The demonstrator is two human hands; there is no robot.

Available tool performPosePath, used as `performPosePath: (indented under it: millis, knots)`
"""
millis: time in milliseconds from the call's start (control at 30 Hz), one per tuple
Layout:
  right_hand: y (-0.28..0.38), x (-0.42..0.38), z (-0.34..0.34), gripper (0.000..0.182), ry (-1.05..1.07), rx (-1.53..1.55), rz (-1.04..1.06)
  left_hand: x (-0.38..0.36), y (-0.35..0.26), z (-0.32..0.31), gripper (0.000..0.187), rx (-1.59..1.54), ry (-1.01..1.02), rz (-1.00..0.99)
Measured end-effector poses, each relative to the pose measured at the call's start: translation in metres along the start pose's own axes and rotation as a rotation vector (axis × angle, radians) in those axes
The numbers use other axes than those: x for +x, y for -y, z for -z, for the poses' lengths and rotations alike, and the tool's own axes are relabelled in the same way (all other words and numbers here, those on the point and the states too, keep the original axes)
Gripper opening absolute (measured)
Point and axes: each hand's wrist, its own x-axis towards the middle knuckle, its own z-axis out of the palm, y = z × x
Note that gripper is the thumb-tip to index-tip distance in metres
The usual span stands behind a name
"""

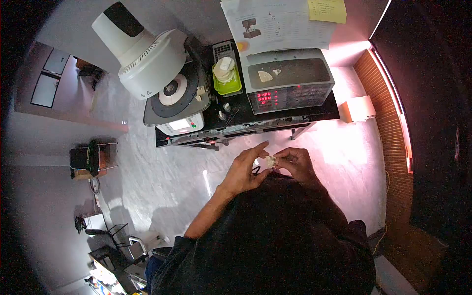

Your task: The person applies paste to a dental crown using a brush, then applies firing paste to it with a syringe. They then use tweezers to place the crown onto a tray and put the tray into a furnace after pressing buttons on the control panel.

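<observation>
A small, uneven off-white piece is held between my two hands, in front of my dark shirt. Fingertips of my right hand pinch it from the right. My left hand meets it from the left, thumb below and a finger above, while the index finger sticks out past it. Its exact kind is too small to make out. Just beyond the hands is the edge of a black table.
On the table stand a white furnace with its head raised over a round plate, a green tray with white pieces, and a grey control box with red digits. Small knobs sit between. A white box is at right.
</observation>
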Motion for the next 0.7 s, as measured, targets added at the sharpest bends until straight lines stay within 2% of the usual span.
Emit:
performPosePath:
  millis: [233,333,700]
  knots:
    - [-0.0004,-0.0021,0.0022,0.017,-0.001,-0.001,-0.007,-0.0001,-0.0017,-0.001,0.081,-0.006,0.013,0.027]
    - [-0.0086,-0.0002,0.0038,0.014,0.008,-0.019,0.035,-0.0005,-0.0014,-0.002,0.081,-0.013,0.022,0.039]
    - [-0.0048,-0.0028,0.0038,0.012,-0.011,0.013,-0.012,0.0002,0.0002,-0.004,0.083,-0.045,0.042,0.026]
